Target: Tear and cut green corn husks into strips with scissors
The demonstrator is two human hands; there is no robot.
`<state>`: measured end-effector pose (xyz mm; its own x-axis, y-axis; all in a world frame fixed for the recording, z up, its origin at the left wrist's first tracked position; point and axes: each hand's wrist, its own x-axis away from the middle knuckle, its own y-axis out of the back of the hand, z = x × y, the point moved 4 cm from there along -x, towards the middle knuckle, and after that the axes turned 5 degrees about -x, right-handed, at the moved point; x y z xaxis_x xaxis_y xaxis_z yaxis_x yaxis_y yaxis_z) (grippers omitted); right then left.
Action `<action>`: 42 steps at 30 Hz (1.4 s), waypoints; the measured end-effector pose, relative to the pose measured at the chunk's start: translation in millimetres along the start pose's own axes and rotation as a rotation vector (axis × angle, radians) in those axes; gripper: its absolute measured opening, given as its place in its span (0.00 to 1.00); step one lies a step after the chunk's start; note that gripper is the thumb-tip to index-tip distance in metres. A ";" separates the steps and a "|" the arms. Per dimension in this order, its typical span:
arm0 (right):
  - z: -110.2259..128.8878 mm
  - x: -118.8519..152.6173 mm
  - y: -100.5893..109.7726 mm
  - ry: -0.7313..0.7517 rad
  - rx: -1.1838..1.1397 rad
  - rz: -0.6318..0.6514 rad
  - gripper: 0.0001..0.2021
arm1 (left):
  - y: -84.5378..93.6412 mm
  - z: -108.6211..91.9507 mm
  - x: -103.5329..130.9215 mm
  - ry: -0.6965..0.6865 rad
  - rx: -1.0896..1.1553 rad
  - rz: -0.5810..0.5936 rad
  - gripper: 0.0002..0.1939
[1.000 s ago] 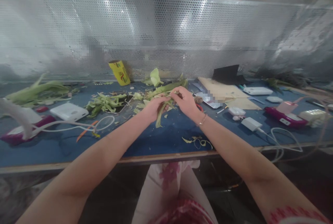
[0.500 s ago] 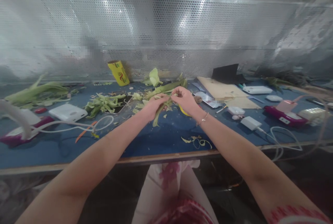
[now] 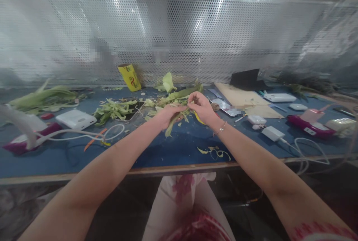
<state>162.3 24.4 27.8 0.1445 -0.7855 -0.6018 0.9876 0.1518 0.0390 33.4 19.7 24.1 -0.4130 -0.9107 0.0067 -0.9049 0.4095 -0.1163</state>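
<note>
Left hand (image 3: 168, 115) held a green leafy piece (image 3: 169, 129), fingers bent around it, leaf end hanging out below the palm. Right hand (image 3: 201, 107) was just beside the left one, thumb and fingertips pinched together at the upper end of the same piece; too small to tell exactly what bit was between them. Bracelet (image 3: 223, 126) on right wrist.

Both hands were above the blue tabletop (image 3: 173, 155). Straight behind them: long green stalk (image 3: 183, 93) lying down, pale leaf (image 3: 168, 82) sticking up near its left end. Yellow container (image 3: 130, 77) stood tilted, behind and left of left hand, near the perforated metal panel (image 3: 156, 28).

Left of left hand: pile of green strips (image 3: 112, 110), partly over a dark flat object (image 3: 135, 111); farther left, white box-shaped device (image 3: 76, 119) and orange strip (image 3: 95, 140).

Yellow curved item (image 3: 199, 118) was under right hand, mostly hidden. Brown roundish thing (image 3: 215, 107) just right of that hand. Farther right: tan sheets (image 3: 240, 96), black sheet (image 3: 245, 79) behind them, white adapter (image 3: 273, 133), purple power strip (image 3: 310, 126). Thin curly peels (image 3: 214, 153) lay nearer the table edge, below right hand.
</note>
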 end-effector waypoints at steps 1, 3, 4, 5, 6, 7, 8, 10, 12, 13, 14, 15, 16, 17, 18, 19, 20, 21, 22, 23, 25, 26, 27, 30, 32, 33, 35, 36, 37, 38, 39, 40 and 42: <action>1.0 -0.1 0.6 -0.001 -0.013 0.009 0.06 | 0.5 0.3 -0.2 0.013 0.018 -0.022 0.09; 4.2 0.0 1.5 -0.019 0.011 0.058 0.07 | 3.3 1.3 -1.5 0.033 0.037 -0.061 0.08; 5.9 0.2 1.6 -0.036 0.052 0.098 0.07 | 5.0 1.6 -2.4 0.036 0.034 -0.067 0.08; 7.4 0.5 1.6 -0.056 0.106 0.145 0.08 | 6.8 2.2 -3.3 0.044 0.025 -0.066 0.08; 8.6 0.8 1.9 -0.076 0.160 0.185 0.09 | 8.6 2.7 -4.1 0.052 0.018 -0.062 0.07; 9.5 0.9 2.5 -0.091 0.204 0.211 0.11 | 10.3 3.3 -4.9 0.065 0.014 -0.055 0.07; 10.1 0.9 3.4 -0.099 0.240 0.223 0.11 | 11.8 4.0 -5.5 0.078 0.015 -0.050 0.07; 10.4 0.2 5.5 -0.095 0.298 0.209 0.12 | 14.6 5.5 -6.7 0.112 0.032 -0.057 0.07; 9.9 -0.7 6.6 -0.077 0.370 0.183 0.11 | 16.9 7.4 -7.5 0.157 0.052 -0.084 0.08; 9.8 -1.2 6.9 -0.064 0.405 0.167 0.10 | 17.5 8.0 -7.6 0.175 0.061 -0.098 0.08; 10.1 -1.5 7.0 -0.047 0.433 0.150 0.08 | 17.8 8.4 -7.6 0.185 0.069 -0.110 0.08; 10.7 -1.8 7.0 -0.027 0.454 0.135 0.07 | 17.4 8.3 -7.4 0.190 0.074 -0.112 0.08; 11.6 -2.0 6.9 -0.004 0.472 0.121 0.06 | 16.6 7.9 -7.0 0.185 0.077 -0.108 0.08; 12.6 -2.1 6.8 0.018 0.487 0.112 0.05 | 15.4 7.2 -6.4 0.176 0.077 -0.102 0.08; 13.6 -2.1 6.7 0.040 0.503 0.105 0.05 | 14.1 6.4 -5.6 0.165 0.075 -0.097 0.07; 14.4 -2.1 6.7 0.057 0.518 0.103 0.05 | 12.8 5.4 -4.6 0.152 0.069 -0.097 0.07; 15.1 -2.0 6.6 0.073 0.530 0.102 0.05 | 11.8 4.5 -3.4 0.140 0.060 -0.106 0.07; 15.6 -1.8 6.7 0.086 0.535 0.103 0.05 | 11.2 3.7 -2.2 0.132 0.050 -0.122 0.07; 15.9 -1.7 6.8 0.093 0.529 0.101 0.04 | 10.6 3.0 -0.9 0.126 0.042 -0.139 0.07; 15.8 -1.6 7.0 0.089 0.513 0.102 0.05 | 10.1 2.3 0.2 0.123 0.037 -0.151 0.07; 14.2 -1.6 7.2 0.040 0.461 0.114 0.05 | 8.9 1.3 1.8 0.123 0.047 -0.153 0.06; 13.0 -1.7 7.3 0.002 0.429 0.120 0.06 | 8.2 1.0 2.2 0.128 0.061 -0.143 0.05; 11.7 -1.7 7.3 -0.035 0.400 0.124 0.06 | 7.9 1.0 2.3 0.133 0.077 -0.132 0.04; 7.9 -1.9 7.8 -0.123 0.346 0.111 0.07 | 8.5 2.7 0.9 0.166 0.092 -0.113 0.04; 4.4 -2.0 8.3 -0.172 0.306 0.086 0.07 | 10.0 4.5 -1.1 0.180 0.066 -0.116 0.03; 2.4 -1.9 8.3 -0.194 0.278 0.073 0.07 | 10.8 5.2 -2.2 0.181 0.048 -0.124 0.03; -1.3 -1.8 8.1 -0.232 0.218 0.049 0.07 | 11.9 5.7 -4.0 0.168 0.006 -0.147 0.04; -3.0 -1.8 7.9 -0.249 0.193 0.038 0.07 | 12.1 5.0 -4.5 0.147 -0.020 -0.158 0.05; -4.4 -1.8 7.6 -0.265 0.171 0.028 0.07 | 12.2 3.6 -4.9 0.114 -0.055 -0.167 0.06; -5.5 -1.9 7.0 -0.278 0.146 0.021 0.07 | 12.4 1.6 -5.0 0.069 -0.098 -0.177 0.06; -6.3 -2.2 6.4 -0.284 0.117 0.014 0.08 | 13.1 -1.0 -4.8 0.018 -0.147 -0.194 0.07; -6.8 -2.6 5.7 -0.279 0.088 0.009 0.08 | 14.4 -3.7 -4.4 -0.033 -0.202 -0.214 0.08; -7.9 -3.9 4.2 -0.241 0.055 0.005 0.10 | 18.6 -8.6 -3.7 -0.121 -0.317 -0.250 0.09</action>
<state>165.4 32.8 24.1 0.1536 -0.9063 -0.3937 0.9877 0.1288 0.0889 17.2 31.1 30.5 -0.1787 -0.9762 -0.1229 -0.9704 0.1542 0.1857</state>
